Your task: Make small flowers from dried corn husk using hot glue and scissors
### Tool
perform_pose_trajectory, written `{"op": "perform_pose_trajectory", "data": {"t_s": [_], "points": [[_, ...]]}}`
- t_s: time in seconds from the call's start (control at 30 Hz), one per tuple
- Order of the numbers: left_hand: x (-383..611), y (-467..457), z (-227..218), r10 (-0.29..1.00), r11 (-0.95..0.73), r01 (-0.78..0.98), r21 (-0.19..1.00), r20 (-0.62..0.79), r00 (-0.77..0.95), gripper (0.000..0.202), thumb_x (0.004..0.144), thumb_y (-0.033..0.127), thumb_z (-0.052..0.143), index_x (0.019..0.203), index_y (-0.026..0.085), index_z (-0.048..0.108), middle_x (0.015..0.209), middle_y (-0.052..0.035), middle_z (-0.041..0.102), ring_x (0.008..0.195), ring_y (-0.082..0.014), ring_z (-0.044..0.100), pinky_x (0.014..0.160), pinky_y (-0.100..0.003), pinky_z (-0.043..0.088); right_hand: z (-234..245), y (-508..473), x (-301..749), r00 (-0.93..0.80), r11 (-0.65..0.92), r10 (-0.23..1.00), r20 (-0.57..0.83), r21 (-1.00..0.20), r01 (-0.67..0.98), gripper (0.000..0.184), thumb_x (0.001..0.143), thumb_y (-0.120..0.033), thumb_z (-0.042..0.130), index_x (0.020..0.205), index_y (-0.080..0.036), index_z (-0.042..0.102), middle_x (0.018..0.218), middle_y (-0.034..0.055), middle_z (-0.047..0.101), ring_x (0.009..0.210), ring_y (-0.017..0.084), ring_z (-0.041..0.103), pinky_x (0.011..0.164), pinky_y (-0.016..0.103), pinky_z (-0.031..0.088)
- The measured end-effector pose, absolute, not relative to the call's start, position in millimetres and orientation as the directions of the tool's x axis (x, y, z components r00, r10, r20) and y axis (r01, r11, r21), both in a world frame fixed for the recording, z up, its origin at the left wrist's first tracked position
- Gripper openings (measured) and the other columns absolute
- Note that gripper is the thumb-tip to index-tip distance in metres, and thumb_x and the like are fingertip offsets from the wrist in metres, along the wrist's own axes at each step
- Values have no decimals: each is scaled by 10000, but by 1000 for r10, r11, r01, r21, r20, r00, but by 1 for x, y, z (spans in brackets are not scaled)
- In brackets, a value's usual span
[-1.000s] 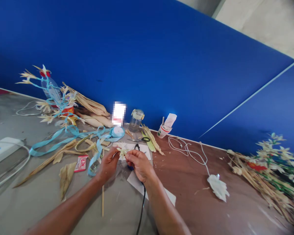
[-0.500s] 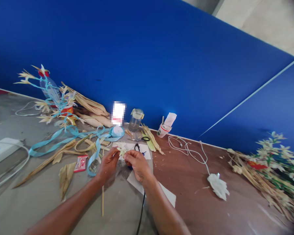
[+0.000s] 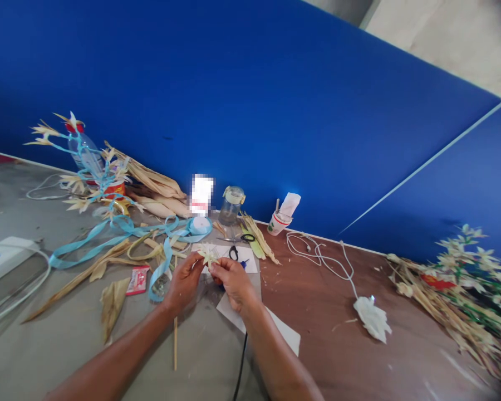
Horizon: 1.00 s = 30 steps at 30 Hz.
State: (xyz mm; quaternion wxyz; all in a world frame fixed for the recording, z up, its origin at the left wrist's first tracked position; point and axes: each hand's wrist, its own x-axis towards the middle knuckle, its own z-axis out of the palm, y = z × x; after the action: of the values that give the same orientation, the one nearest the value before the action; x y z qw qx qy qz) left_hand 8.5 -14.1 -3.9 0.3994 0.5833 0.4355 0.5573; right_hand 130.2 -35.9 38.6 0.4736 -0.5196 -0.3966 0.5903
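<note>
A small cream flower [image 3: 209,255] with pointed petals, like corn husk, is held up between my two hands. My left hand [image 3: 184,285] pinches it from the left side. The fingers of my right hand [image 3: 232,281] are closed on its right side. Behind the flower lies a sheet of white paper [image 3: 250,264], with black-handled scissors [image 3: 234,253] on it. A dark blue tool with a black cord [image 3: 242,356] is mostly hidden under my right hand.
Light blue ribbon [image 3: 83,248] and dried husks [image 3: 108,256] spread across the left. A glass jar [image 3: 231,207] and a paper cup [image 3: 278,224] stand by the blue partition [image 3: 250,111]. A white cable [image 3: 317,253] crosses the brown table; flowers [image 3: 480,267] lie far right.
The flower has turned slightly between my fingers, and its petals now point more upward. Both hands stay in nearly the same place. Nothing else has visibly moved.
</note>
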Motion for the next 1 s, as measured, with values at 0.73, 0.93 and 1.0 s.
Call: {"op": "perform_pose_trajectory", "data": {"t_s": [0.73,0.93,1.0], "points": [[1,-9,6,948,-291,-76,954,277,-159,181,723,354,593,705,177,624,690,-13,618,664,-157,562,649,-274,482,37,-9,112,13,92,996,93,-992,88,129,650,-262,656,746,-176,653,703,20,625,670,160,536,682,289,434],[1,-3,-9,954,-258,-109,960,235,-187,255,738,398,589,843,177,663,832,-56,682,788,-200,623,757,-343,505,39,0,108,-35,32,999,32,-999,-22,144,636,-261,665,748,-171,652,657,5,609,625,146,528,645,280,433],[0,-2,-13,955,-241,-92,966,220,-197,289,732,411,602,889,179,671,910,-73,690,863,-221,630,817,-369,493,37,4,109,-85,22,996,23,-1000,-16,143,632,-253,668,745,-166,655,654,1,603,620,137,516,643,272,425]]}}
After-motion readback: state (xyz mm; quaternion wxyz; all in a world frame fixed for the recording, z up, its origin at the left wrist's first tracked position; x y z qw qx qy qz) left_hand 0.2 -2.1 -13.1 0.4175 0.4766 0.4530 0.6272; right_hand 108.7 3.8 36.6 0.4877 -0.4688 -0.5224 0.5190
